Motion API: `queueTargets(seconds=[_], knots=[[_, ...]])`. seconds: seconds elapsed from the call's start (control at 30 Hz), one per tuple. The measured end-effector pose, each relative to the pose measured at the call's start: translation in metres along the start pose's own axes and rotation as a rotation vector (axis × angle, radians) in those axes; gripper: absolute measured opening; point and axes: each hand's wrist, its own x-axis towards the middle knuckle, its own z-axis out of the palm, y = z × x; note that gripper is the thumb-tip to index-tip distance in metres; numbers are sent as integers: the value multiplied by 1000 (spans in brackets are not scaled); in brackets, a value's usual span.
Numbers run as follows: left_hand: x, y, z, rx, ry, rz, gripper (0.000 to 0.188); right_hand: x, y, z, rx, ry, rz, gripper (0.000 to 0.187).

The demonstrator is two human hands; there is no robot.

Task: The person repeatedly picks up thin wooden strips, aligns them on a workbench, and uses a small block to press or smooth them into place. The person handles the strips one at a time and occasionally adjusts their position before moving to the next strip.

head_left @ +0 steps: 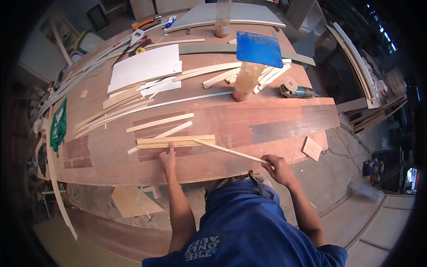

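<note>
Left hand (168, 156) pins strip bundle, right hand (276, 167) pinches single strip.

Bundle of thin wood strips (176, 141) lies flat near the front edge of the plywood surface (249, 124); left fingers pressed down on its near edge, not wrapped. Right fingers closed on one end of a loose strip (231, 152), its far end resting on the bundle. Further back: blue plastic scraper (259, 49) resting on an amber glue bottle (246, 81), second amber bottle (222, 18) behind, white sheet (144, 66) left.

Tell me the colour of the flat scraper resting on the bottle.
Blue: the scraper sits atop the amber bottle, clearest in the head view.
</note>
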Motion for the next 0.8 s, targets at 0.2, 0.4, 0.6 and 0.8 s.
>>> queueTargets(seconds=[0.2, 0.4, 0.6, 0.8], knots=[[2, -19, 5, -19, -3, 56, 73, -4, 70, -2, -333, -42, -150, 20], [-1, -33, 5, 64, 114, 145, 58, 2, 118, -6, -367, -115, -131, 31], [-66, -34, 37, 17, 106, 538, 34, 19, 171, -34, -605, -56, -322, 29], [-190, -3, 129, -39, -141, 333, 32, 22, 234, -78, -591, -118, -335, 35]])
